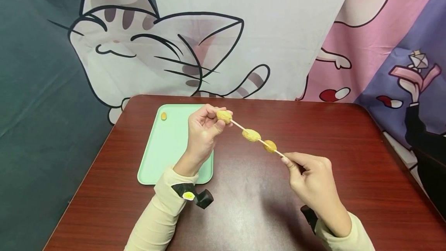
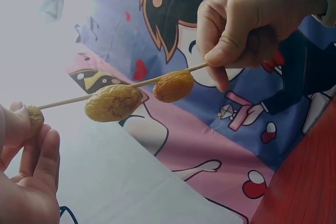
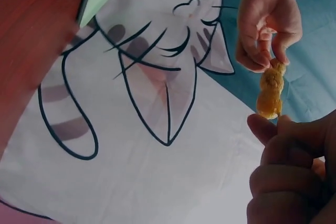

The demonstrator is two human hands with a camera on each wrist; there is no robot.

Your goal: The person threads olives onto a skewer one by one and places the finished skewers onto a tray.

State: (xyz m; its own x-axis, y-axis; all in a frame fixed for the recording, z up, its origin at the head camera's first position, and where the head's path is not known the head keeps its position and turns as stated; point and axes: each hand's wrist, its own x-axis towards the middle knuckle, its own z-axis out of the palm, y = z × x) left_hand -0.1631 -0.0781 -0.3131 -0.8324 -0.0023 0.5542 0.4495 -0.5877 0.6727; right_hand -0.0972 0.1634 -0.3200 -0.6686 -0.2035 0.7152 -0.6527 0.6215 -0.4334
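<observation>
Printed cloth hangs behind a dk red-brown table. Lt green tray sits on table, L of ctr, near far edge.

L arm angles up & fwd; L hand is raised over tray's R side, thumb & fingers bent in, pinching the end lump. R hand comes in from lower R, off the tray, thumb & index tight on the stick at its near end, other fingers curled under.

Stick is up in the air btwn hands, slanting down to R in head view. Its far end runs into end lump; mid lump & smaller third lump are threaded along it, third nearest R hand. All yellow, wrinkled. Tray holds 1 small yellow pc, far L corner.
</observation>
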